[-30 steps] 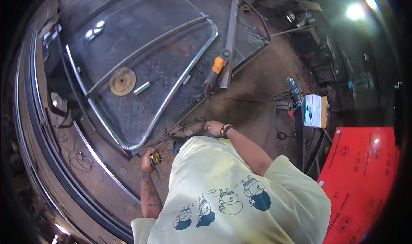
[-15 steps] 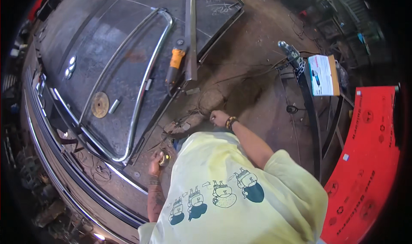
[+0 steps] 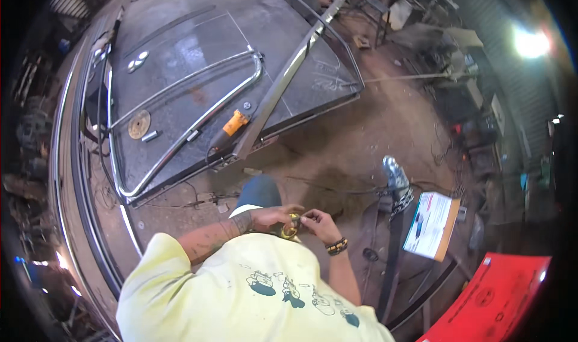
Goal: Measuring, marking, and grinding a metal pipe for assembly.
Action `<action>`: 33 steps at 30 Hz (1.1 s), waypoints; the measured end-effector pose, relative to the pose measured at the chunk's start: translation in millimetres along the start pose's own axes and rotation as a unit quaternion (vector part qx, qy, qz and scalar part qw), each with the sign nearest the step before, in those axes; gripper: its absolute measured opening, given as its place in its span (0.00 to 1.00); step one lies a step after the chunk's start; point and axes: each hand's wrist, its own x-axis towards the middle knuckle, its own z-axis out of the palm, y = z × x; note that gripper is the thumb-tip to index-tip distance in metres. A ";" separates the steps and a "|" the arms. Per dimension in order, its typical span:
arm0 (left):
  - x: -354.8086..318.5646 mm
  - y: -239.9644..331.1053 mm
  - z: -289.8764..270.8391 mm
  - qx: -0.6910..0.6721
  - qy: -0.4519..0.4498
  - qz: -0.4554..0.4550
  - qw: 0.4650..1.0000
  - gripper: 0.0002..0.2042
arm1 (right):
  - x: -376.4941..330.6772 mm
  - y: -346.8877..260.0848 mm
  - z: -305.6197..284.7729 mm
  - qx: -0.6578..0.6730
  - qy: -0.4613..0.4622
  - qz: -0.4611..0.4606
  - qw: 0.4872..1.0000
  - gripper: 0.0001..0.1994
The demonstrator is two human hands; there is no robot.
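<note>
Leftmost, the bent tube frame (image 3: 128, 194) lies flat on the dark steel plate (image 3: 198, 47), up and to the left of both hands and well apart from them, its long bright side slanting from the near left corner toward the far right. Inside it rest a round disc (image 3: 139, 124) and a short tube piece (image 3: 150, 136); just right of it lies an orange grinder (image 3: 233, 124). Nearer the person, the left hand (image 3: 270, 217) reaches almost level across the body, fingers curled over the left side of a yellow-and-black tape measure (image 3: 292, 226), which sits in front of the shirt, between the two hands. Its long axis is too hidden to read. Close against its right side, the right hand (image 3: 322, 224) comes up from below, thumb and fingertips drawn together; whether they pinch the tape's end, I cannot tell. Of the two, the left hand has the fuller hold and is nearer the frame.
</note>
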 end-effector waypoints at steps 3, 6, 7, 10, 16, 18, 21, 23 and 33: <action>20.0 15.0 -4.5 -0.120 -0.022 -0.073 0.990 0.30 | 11.7 11.1 -28.0 0.059 0.006 0.021 0.998 0.08; 56.3 16.0 -24.1 -0.188 0.025 -0.093 0.977 0.25 | 28.0 36.9 -55.2 0.152 0.038 -0.026 0.987 0.08; 70.7 15.8 -28.8 -0.221 0.047 -0.108 0.968 0.22 | 32.0 37.0 -62.4 0.147 0.036 -0.022 0.988 0.08; 108.8 41.2 -43.1 -0.262 0.089 -0.101 0.956 0.18 | 46.7 28.5 -91.8 0.167 0.085 -0.003 0.982 0.12; 205.2 110.0 -145.7 -0.166 0.171 0.020 0.971 0.08 | 140.9 35.2 -178.9 0.116 0.181 0.027 0.976 0.14; 212.9 159.9 -179.3 -0.015 0.206 0.062 0.977 0.12 | 172.5 19.3 -211.4 0.060 0.186 0.021 0.981 0.11; 250.5 204.3 -252.6 -0.052 0.428 0.040 0.901 0.15 | 223.9 -49.3 -258.7 0.089 0.209 0.024 0.973 0.07; 264.4 228.1 -307.0 -0.077 0.595 0.033 0.799 0.19 | 248.2 -95.2 -287.2 0.067 0.227 0.020 0.971 0.06; 244.3 251.8 -552.9 -0.043 0.929 -0.095 0.356 0.39 | 357.7 -190.0 -370.8 -0.187 0.204 0.024 0.961 0.07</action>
